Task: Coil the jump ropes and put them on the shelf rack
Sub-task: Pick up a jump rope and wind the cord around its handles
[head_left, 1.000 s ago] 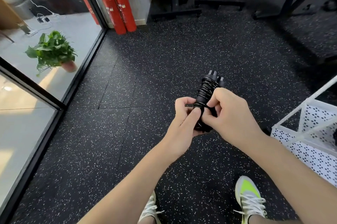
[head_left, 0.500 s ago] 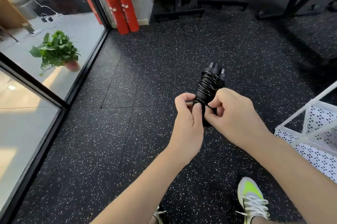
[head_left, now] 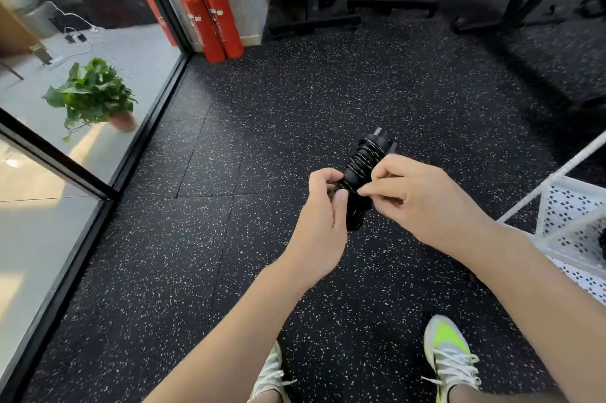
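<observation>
Now both hands, left hand (head_left: 323, 215) and right hand (head_left: 423, 199), pinch the jump rope (head_left: 362, 169) (coiled) between them.

No readable txt anywhere: the fire extinguishers (head_left: 213, 18) carry small white labels (print too blurred/tiny to make out), no brands, nos. or signs legible.
</observation>
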{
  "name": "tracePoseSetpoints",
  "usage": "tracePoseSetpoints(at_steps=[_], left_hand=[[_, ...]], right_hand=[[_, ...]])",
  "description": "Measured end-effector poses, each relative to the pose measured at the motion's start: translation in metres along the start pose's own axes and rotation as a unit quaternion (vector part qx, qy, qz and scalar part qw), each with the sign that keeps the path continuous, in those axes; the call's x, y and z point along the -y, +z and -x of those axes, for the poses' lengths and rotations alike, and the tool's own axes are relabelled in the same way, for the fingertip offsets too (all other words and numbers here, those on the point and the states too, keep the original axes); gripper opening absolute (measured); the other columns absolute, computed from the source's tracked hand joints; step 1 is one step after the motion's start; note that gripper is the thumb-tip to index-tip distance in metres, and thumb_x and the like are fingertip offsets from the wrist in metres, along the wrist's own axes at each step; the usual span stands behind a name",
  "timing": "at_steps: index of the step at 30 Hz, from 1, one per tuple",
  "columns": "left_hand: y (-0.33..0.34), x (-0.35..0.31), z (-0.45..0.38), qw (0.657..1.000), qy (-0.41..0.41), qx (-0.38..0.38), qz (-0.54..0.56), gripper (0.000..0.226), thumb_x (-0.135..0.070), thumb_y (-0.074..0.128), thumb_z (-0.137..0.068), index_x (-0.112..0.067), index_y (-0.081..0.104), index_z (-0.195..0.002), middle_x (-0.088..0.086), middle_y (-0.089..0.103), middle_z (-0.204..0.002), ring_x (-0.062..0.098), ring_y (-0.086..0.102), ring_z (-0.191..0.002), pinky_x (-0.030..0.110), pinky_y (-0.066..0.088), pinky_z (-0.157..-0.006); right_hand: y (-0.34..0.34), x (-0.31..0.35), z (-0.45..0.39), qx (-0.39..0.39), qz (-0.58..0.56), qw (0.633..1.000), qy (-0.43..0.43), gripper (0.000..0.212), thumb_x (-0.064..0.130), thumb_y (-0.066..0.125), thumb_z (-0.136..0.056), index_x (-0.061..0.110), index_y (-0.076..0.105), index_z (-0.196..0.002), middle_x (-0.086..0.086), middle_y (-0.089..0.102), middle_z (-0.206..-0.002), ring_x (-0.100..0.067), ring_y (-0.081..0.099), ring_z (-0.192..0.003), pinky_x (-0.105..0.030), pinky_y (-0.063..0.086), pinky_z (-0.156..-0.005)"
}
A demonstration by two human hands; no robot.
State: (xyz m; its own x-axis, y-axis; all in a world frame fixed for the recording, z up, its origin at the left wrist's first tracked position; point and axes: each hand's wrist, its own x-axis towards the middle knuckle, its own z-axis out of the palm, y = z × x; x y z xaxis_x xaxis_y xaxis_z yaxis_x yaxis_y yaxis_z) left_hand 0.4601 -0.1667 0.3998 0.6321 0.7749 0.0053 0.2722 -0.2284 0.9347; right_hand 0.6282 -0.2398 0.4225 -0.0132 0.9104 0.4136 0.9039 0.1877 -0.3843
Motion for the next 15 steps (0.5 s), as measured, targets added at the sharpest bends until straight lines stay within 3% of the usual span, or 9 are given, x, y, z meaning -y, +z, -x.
tracePoseSetpoints(at_steps=[4, 8, 10, 13, 15], left_hand=[[0.0, -0.004, 0.001, 1.0, 0.017, 0.004, -0.001, 0.018, -0.016, 0.034, -0.111, -0.031, 0.036, -0.121, -0.002, 0.056, -0.103, -0.001, 0.049, -0.067, 0.013, 0.042, -0.062], [0.003, -0.002, 0.002, 1.0, 0.015, -0.005, -0.009, 0.026, -0.018, 0.036, -0.11, -0.043, 0.035, -0.112, -0.006, 0.056, -0.106, 0.0, 0.051, -0.074, 0.017, 0.045, -0.066], [0.005, 0.001, 0.002, 1.0, 0.007, -0.002, -0.007, 0.025, -0.018, 0.036, -0.11, -0.042, 0.035, -0.114, -0.005, 0.056, -0.107, 0.001, 0.051, -0.072, 0.018, 0.044, -0.065], [0.008, 0.003, 0.003, 1.0, 0.013, 0.006, -0.012, 0.022, -0.018, 0.036, -0.11, -0.038, 0.034, -0.118, -0.002, 0.055, -0.105, 0.0, 0.048, -0.069, 0.017, 0.042, -0.063], [0.008, 0.004, 0.002, 1.0, 0.014, 0.015, -0.004, 0.021, -0.017, 0.036, -0.11, -0.036, 0.035, -0.119, -0.002, 0.054, -0.104, 0.0, 0.047, -0.068, 0.018, 0.041, -0.062]], right_hand=[[0.003, -0.005, -0.001, -0.014, -0.057, 0.998, 0.033, 0.014, 0.009, 0.078, -0.085, 0.014, 0.081, -0.098, 0.01, 0.064, -0.088, -0.007, 0.057, -0.072, -0.009, 0.045, -0.068], [0.004, -0.004, -0.004, -0.012, -0.075, 0.994, 0.081, 0.011, 0.012, 0.083, -0.082, 0.015, 0.082, -0.093, 0.013, 0.064, -0.082, 0.003, 0.058, -0.071, -0.005, 0.042, -0.07], [0.005, 0.0, -0.005, 0.003, -0.054, 0.994, 0.095, 0.009, 0.014, 0.082, -0.082, 0.018, 0.082, -0.091, 0.011, 0.063, -0.08, 0.003, 0.055, -0.064, -0.011, 0.043, -0.069], [0.009, 0.005, -0.006, 0.018, -0.017, 0.994, 0.107, 0.005, 0.014, 0.079, -0.084, 0.018, 0.08, -0.083, 0.003, 0.063, -0.077, -0.012, 0.058, -0.065, -0.036, 0.053, -0.065], [0.011, 0.007, -0.005, 0.02, -0.022, 0.99, 0.135, 0.005, 0.016, 0.076, -0.085, 0.02, 0.078, -0.085, 0.008, 0.058, -0.077, -0.007, 0.054, -0.067, -0.033, 0.052, -0.067]])
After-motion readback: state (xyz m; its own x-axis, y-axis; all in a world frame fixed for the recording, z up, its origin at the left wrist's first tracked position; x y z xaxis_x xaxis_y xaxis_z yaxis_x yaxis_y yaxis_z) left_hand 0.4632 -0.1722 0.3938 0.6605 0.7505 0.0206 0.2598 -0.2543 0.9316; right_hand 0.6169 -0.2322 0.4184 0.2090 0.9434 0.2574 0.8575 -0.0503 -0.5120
